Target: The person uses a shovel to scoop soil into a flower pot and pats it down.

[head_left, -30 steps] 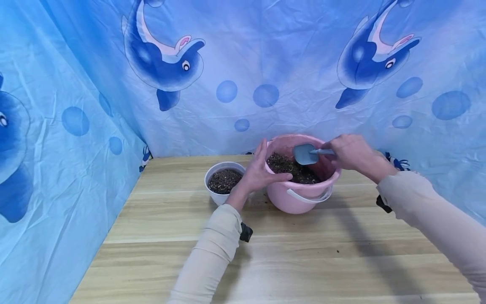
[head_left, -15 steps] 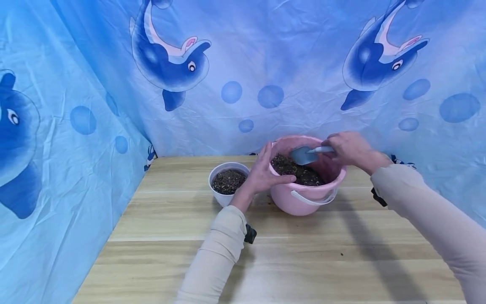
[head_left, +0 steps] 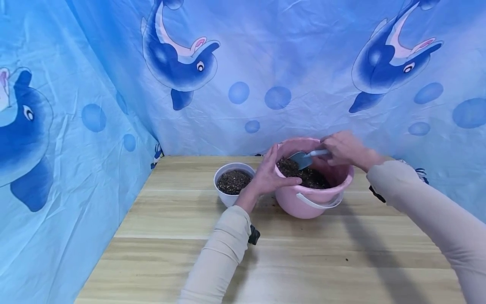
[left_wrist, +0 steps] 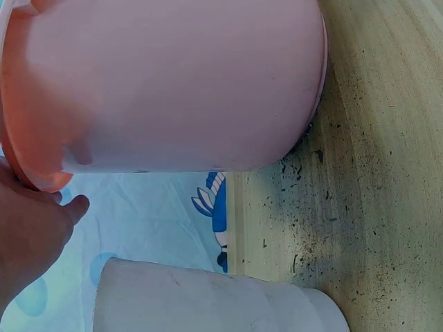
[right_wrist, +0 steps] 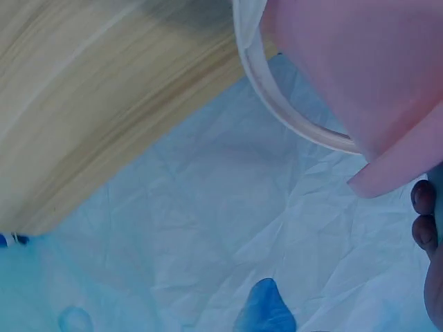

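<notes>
A pink bucket (head_left: 303, 204) with a white handle (head_left: 315, 204) stands on the table, dark soil (head_left: 313, 179) inside it. My left hand (head_left: 269, 175) grips the bucket's left rim, the thumb reaching over it; part of this hand shows in the left wrist view. My right hand (head_left: 345, 147) holds a small grey-blue trowel (head_left: 302, 160) by its handle above the bucket's right side. The blade slants down with its tip at the soil. Just left of the bucket is a white pot (head_left: 228, 199) with soil in it, partly covered by my left wrist.
A blue curtain (head_left: 250, 55) printed with dolphins hangs close behind the bucket and along the left side. The wooden table (head_left: 171, 228) extends in front, and soil crumbs (left_wrist: 304, 221) are scattered beside the bucket's base.
The trowel blade has tipped down and gone lower, from above the soil to touching it. My left hand keeps its hold on the rim. The head view has shifted slightly left.
</notes>
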Demonstrator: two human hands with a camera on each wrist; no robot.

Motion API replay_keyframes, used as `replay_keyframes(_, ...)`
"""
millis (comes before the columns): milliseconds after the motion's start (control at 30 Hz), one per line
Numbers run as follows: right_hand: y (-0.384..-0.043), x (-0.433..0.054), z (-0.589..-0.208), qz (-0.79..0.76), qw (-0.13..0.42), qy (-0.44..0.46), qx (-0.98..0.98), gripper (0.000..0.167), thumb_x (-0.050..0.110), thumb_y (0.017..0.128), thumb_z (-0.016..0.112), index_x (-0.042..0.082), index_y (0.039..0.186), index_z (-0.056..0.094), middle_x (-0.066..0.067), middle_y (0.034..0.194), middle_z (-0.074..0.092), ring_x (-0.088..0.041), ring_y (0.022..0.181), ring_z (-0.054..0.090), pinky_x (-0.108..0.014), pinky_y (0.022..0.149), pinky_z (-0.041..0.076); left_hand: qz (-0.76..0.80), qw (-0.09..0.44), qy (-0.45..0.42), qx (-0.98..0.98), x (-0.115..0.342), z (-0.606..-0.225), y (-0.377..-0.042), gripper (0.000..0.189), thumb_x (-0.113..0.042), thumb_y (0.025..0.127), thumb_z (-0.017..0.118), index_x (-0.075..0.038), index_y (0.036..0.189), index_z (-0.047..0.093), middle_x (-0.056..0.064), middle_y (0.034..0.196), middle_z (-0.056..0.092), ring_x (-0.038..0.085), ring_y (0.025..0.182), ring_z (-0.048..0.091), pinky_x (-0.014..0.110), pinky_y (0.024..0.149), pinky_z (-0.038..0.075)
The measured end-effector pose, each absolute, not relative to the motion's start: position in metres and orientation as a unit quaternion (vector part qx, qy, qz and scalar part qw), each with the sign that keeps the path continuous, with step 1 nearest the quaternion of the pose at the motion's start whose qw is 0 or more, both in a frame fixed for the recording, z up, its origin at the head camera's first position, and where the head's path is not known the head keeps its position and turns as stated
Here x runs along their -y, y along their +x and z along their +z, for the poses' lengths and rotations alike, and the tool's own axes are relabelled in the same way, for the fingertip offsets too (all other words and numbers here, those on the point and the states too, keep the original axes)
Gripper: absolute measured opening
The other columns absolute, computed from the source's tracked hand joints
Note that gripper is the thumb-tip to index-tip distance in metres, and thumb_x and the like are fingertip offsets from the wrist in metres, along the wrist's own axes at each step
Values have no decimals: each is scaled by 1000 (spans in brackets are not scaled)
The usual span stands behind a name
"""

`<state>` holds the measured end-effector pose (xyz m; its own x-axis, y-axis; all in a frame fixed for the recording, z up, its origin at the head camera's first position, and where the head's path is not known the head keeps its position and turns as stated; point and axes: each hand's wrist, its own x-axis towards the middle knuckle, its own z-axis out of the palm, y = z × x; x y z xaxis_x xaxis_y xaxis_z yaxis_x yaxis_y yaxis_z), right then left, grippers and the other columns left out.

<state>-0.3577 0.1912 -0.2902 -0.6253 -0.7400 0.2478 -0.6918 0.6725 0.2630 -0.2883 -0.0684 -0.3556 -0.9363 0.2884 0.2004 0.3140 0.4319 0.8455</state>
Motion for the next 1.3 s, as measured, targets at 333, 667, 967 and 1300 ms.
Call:
replay_keyframes(333,-340,-191,-303,-92,194,511,832,22,21,68,78,16,88,72,3,71,66,-12,43,41,-35,38,41,-497,23,-185,847,68,-357,-288,128,-49,64,87,-27,156,0,-4,162,3,22,147,5,46,116,18)
replay_keyframes(667,-325,-186,-292,-92,157,513,839,21,17,64,78,11,68,59,2,55,50,-16,46,43,-35,42,43,-480,2,-191,856,68,-351,-289,127,-53,61,87,-34,155,2,-6,162,4,23,147,8,47,116,20)
replay_keyframes(967,-323,-188,-284,12,72,456,887,21,14,60,80,8,74,66,2,68,59,-20,62,53,-38,59,47,-447,-27,-181,876,72,-344,-286,131,-53,61,87,-33,154,-3,-12,161,-2,22,147,5,44,117,17)
replay_keyframes(1300,-331,-189,-289,175,-187,375,891,17,22,81,75,14,66,73,10,49,48,2,43,32,-18,43,27,-438,-21,-181,881,71,-343,-288,130,-55,60,87,-36,154,0,-11,161,1,24,147,8,46,116,19)
